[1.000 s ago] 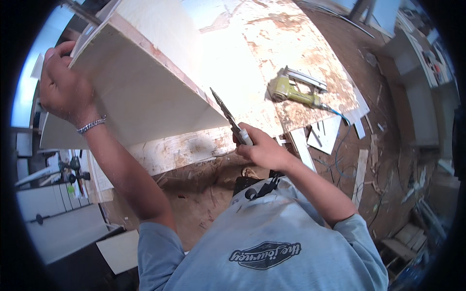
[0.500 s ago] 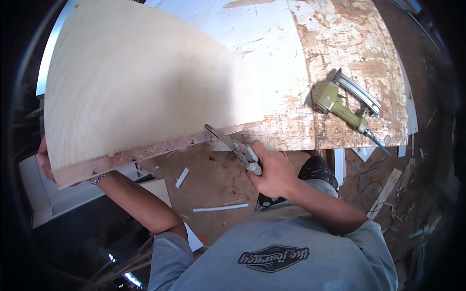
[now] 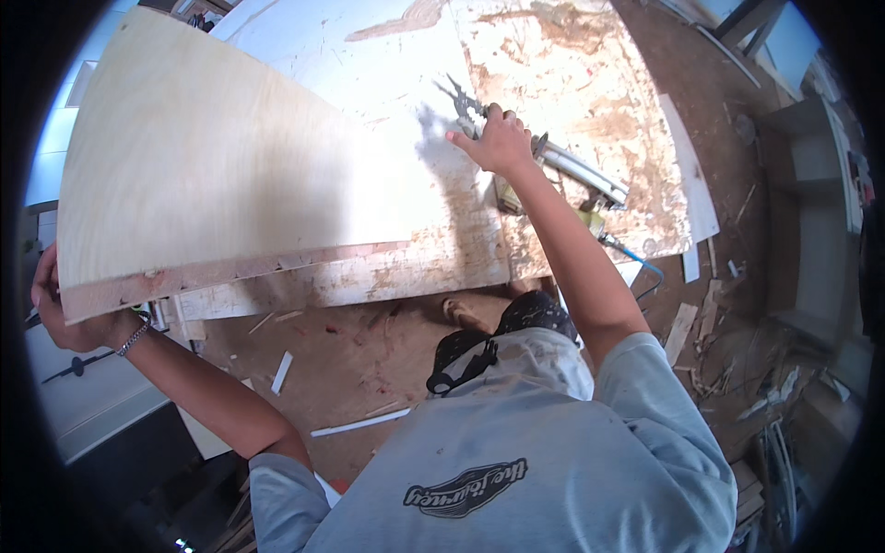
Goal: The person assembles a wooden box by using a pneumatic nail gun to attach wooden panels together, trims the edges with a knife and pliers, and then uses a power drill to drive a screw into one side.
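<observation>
Left hand (image 3: 72,304) is gripping the lower-left corner of a pale wooden panel (image 3: 212,157); fingers are closing around the edge, some hidden behind the wood. Bracelet (image 3: 135,335) is circling that wrist. Panel is filling the upper left of the frame, its rough reddish edge facing the bottom and its right end washing out in glare.

Right hand (image 3: 502,143), upper centre, is holding pliers (image 3: 464,101) by the pale handles, fingers curling around them, thumb sticking out to the left. Plier jaws are standing apart, pointing to the upper left. Can't tell if the pliers are touching the workbench (image 3: 590,83) below.

Green nail gun (image 3: 583,173) is lying on the bench, right of centre, partly hiding behind the right forearm; its blue hose (image 3: 636,258) is trailing to the lower right. White strip (image 3: 359,423) is lying on the brown floor (image 3: 350,369), lower centre. Pale cabinet (image 3: 816,221) is standing at the right edge.
</observation>
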{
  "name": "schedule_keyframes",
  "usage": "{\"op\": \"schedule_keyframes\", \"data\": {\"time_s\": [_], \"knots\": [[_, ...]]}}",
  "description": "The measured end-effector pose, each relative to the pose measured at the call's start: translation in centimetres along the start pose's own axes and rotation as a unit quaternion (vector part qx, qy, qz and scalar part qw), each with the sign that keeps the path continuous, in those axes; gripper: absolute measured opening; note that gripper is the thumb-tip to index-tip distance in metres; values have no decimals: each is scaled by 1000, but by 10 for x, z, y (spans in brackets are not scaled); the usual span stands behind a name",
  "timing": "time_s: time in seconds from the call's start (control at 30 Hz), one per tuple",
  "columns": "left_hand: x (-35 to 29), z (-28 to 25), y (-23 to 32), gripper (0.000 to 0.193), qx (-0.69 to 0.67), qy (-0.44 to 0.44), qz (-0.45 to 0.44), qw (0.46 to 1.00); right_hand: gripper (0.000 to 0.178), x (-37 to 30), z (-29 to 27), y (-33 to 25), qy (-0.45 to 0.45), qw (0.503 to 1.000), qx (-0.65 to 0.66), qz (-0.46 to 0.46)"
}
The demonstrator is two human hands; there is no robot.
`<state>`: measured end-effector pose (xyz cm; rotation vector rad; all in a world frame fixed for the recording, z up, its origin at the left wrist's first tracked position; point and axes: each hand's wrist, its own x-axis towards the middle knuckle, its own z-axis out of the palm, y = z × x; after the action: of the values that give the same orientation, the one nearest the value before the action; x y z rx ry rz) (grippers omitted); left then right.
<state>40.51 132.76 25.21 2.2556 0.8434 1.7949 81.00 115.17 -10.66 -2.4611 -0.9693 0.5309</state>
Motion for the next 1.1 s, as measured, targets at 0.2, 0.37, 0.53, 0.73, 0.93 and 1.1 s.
{"op": "schedule_keyframes", "data": {"time_s": [0.2, 0.37, 0.53, 0.73, 0.93, 1.1], "knots": [[-19, 18, 29, 38, 197, 31, 98, 975, 45, -44, -23, 87, 65, 994, 17, -82], [-20, 24, 37, 27, 271, 68, 161, 947, 61, -123, 1, 112, -23, 981, -163, -103], [-57, 6, 84, 28, 463, 177, 358, 791, 59, -112, -21, 103, -98, 986, -134, 2], [-282, 116, 157, 59, -239, -318, -154, 904, 23, -190, -118, 63, -141, 845, 502, 114], [-332, 138, 149, 74, -592, -545, -551, 221, 31, -228, -147, 7, -182, 697, 690, 66], [-336, 107, 148, 57, -663, -406, -589, 221, 31, -236, -137, -22, -139, 663, 733, 62]]}}
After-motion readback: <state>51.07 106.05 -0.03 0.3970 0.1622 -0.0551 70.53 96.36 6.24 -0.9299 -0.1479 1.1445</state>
